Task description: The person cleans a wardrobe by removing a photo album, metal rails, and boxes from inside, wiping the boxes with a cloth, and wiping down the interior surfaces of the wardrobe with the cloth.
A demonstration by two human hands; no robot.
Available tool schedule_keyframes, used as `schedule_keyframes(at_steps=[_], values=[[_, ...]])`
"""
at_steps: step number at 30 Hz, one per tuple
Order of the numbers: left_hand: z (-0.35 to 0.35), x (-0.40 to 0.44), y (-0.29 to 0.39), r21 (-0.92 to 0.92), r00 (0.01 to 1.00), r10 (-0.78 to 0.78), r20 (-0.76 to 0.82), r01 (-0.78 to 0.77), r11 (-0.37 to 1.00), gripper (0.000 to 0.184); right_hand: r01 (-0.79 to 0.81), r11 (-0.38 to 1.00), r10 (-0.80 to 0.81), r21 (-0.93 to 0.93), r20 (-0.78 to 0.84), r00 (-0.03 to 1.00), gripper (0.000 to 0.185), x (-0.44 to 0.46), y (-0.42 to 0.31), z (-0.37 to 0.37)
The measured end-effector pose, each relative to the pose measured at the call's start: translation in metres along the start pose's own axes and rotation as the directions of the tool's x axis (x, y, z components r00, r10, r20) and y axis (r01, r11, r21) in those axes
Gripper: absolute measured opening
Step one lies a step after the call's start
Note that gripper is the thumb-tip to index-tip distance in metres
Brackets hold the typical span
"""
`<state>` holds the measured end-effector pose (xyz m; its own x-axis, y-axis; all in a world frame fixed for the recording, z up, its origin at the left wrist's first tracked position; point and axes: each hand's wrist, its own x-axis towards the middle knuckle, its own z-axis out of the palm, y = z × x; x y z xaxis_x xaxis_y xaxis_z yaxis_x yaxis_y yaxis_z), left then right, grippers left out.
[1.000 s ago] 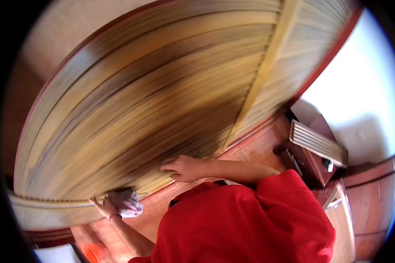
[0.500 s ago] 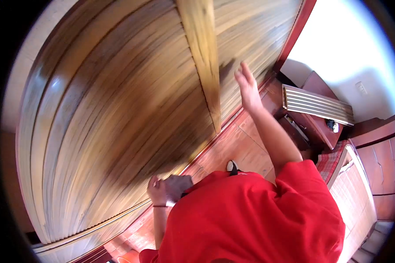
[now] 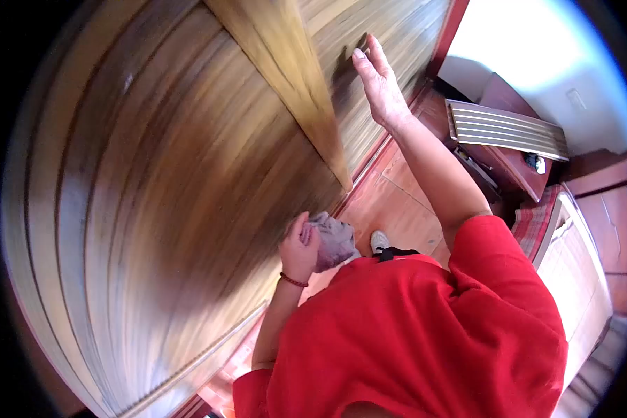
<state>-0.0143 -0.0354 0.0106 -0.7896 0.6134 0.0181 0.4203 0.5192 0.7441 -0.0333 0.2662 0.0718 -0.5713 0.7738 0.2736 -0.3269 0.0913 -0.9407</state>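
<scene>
My left hand (image 3: 300, 252), with a dark red bracelet at the wrist, is wrapped round a crumpled grey-purple cloth (image 3: 333, 242). It is beside the lower part of a large slatted wooden panel (image 3: 181, 174). Farther up and to the right, my right hand (image 3: 381, 87) is raised with its fingers stretched out and holds nothing. It is near the panel section right of a broad wooden upright (image 3: 285, 76); whether it touches the surface I cannot tell. A shadow of the hand falls on the slats.
To the right, a striped board (image 3: 508, 129) lies across a dark red cabinet (image 3: 515, 168). Nearer stands a pale-topped piece of furniture (image 3: 571, 279) beside a red checked cloth (image 3: 534, 224). Reddish tiles (image 3: 397, 202) cover the floor, where a shoe (image 3: 379, 241) shows.
The view has swung to the right along the panel. My right hand has gone from low by the panel to raised and stretched out. My left hand has moved right with the cloth.
</scene>
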Motion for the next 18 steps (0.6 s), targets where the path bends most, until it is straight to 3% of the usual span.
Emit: schedule_keyframes(at_steps=[3, 5, 9, 11, 13, 17, 18], values=[[0.010, 0.016, 0.011, -0.019, 0.989, 0.115, 0.088, -0.114, 0.993, 0.034, 0.110, 0.994, -0.111, -0.022, -0.065, 0.992, 0.068, 0.017, 0.008, -0.007], [0.018, 0.027, 0.023, -0.010, 0.973, 0.187, 0.136, -0.187, 0.982, 0.035, 0.019, 0.999, -0.018, 0.039, -0.041, 0.999, 0.070, 0.021, 0.000, -0.008], [0.036, 0.044, 0.046, -0.088, 0.930, 0.338, 0.146, -0.328, 0.941, 0.038, 0.113, 0.956, -0.114, -0.272, 0.013, 0.993, 0.074, 0.017, 0.005, -0.010], [0.040, 0.054, 0.067, -0.138, 0.948, 0.214, 0.237, -0.186, 0.973, 0.040, 0.196, 0.942, -0.190, -0.272, 0.047, 0.981, 0.070, 0.017, 0.010, -0.016], [0.059, 0.069, 0.064, -0.144, 0.940, 0.260, 0.222, -0.232, 0.962, 0.044, 0.203, 0.915, -0.212, -0.349, 0.014, 0.977, 0.065, 0.018, 0.007, -0.024], [0.104, 0.115, 0.094, -0.240, 0.944, 0.219, 0.246, -0.159, 0.958, 0.053, 0.249, 0.906, -0.317, -0.343, -0.157, 0.935, 0.060, 0.080, 0.024, -0.058], [0.115, 0.129, 0.107, -0.293, 0.957, 0.150, 0.247, -0.073, 0.953, 0.057, 0.238, 0.907, -0.314, -0.348, -0.179, 0.933, 0.059, 0.102, 0.026, -0.071]])
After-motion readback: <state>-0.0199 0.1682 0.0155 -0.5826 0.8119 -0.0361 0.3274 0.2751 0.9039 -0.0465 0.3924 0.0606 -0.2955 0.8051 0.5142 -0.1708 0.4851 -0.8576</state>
